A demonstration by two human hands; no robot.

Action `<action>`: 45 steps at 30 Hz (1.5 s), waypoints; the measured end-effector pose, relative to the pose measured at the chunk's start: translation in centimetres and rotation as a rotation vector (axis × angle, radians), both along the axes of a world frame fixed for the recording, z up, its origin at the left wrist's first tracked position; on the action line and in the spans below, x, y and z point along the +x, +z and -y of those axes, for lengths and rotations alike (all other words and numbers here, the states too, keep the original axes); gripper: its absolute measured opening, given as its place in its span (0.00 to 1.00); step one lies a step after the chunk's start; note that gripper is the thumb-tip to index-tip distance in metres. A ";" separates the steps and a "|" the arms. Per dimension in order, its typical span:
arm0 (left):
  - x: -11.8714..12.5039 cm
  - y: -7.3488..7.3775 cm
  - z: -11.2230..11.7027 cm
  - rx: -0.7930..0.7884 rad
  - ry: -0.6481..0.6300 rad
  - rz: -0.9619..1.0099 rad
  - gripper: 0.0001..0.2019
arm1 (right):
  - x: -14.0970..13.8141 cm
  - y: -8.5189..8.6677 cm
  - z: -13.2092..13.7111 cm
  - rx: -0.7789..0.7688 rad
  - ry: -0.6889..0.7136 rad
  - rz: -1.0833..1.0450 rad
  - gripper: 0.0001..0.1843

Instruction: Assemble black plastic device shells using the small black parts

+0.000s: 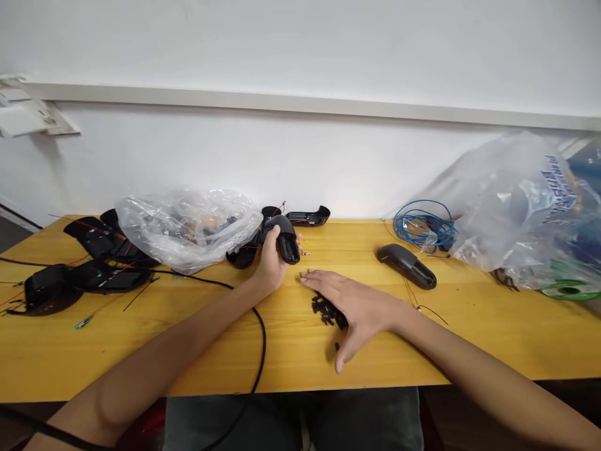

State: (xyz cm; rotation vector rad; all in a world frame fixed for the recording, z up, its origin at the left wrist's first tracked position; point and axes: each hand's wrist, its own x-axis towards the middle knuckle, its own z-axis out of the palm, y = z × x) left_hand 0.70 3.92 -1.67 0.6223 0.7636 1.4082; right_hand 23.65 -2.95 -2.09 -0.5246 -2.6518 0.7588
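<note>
My left hand (271, 263) grips a black curved plastic housing (288, 241) with an open slot at its near end, held above the table. Thin wire ends poke out at its right side. My right hand (354, 304) is open, thumb spread away from the fingers, palm over a small pile of black plastic pieces (323, 309). Part of that pile is hidden under the hand. Farther right, a similar black housing (407, 265) lies on the table with thin wires coming from it.
A clear plastic bag (188, 228) lies behind my left forearm, beside several black housings with wires (101, 275). A black cable (263, 341) crosses the table. At the back stands another housing (307, 217). Coiled blue cable (422, 225) and a large plastic bag (511, 200) are at right.
</note>
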 end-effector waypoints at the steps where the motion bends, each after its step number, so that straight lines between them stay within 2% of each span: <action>1: 0.0 0.0 0.0 0.004 -0.005 -0.018 0.24 | -0.3 -0.1 0.3 0.017 -0.017 0.001 0.84; 3: 0.1 -0.2 0.1 0.028 -0.013 -0.058 0.27 | -0.8 -0.3 0.8 0.036 -0.082 0.004 0.75; 6: 0.1 -0.4 0.2 0.065 -0.021 -0.109 0.28 | -1.3 -0.1 1.0 0.031 -0.177 -0.008 0.48; 8: 0.1 -0.6 0.2 0.078 -0.029 -0.127 0.29 | -1.4 0.3 0.8 0.022 -0.199 -0.037 0.34; 11: 0.1 -0.5 0.3 0.100 -0.042 -0.144 0.29 | -1.5 0.7 0.4 0.010 -0.202 -0.080 0.21; 13: 0.1 -0.3 0.4 0.128 -0.048 -0.153 0.29 | -1.6 0.7 0.2 0.004 -0.193 -0.098 0.17; 19: -0.2 0.4 0.8 0.141 -0.144 -0.111 0.28 | -1.7 0.5 0.1 0.010 -0.168 -0.162 0.13; 23: -0.6 0.7 0.6 0.073 -0.208 -0.070 0.27 | -1.6 0.3 0.1 0.094 -0.167 -0.181 0.11; 28: -0.9 0.7 0.0 0.027 -0.267 -0.062 0.25 | -1.5 -0.2 0.2 0.179 -0.181 -0.205 0.10; 32: -1.1 0.5 -0.3 0.065 -0.321 -0.108 0.23 | -1.5 0.0 0.3 0.176 -0.195 -0.221 0.10; 36: -1.0 0.3 -0.5 0.127 -0.372 -0.194 0.27 | -1.6 0.6 0.5 0.119 -0.239 -0.297 0.09; 39: -0.7 0.3 -0.4 0.133 -0.364 -0.231 0.30 | -1.5 0.5 0.3 0.037 -0.384 -0.398 0.11; 42: -0.3 0.3 -0.2 0.163 -0.328 -0.225 0.29 | -1.3 -0.1 -0.3 -0.170 -0.572 -0.552 0.15; 45: -0.1 0.3 0.0 0.167 -0.341 -0.206 0.28 | -1.2 -0.7 -1.0 -0.422 -0.668 -0.719 0.20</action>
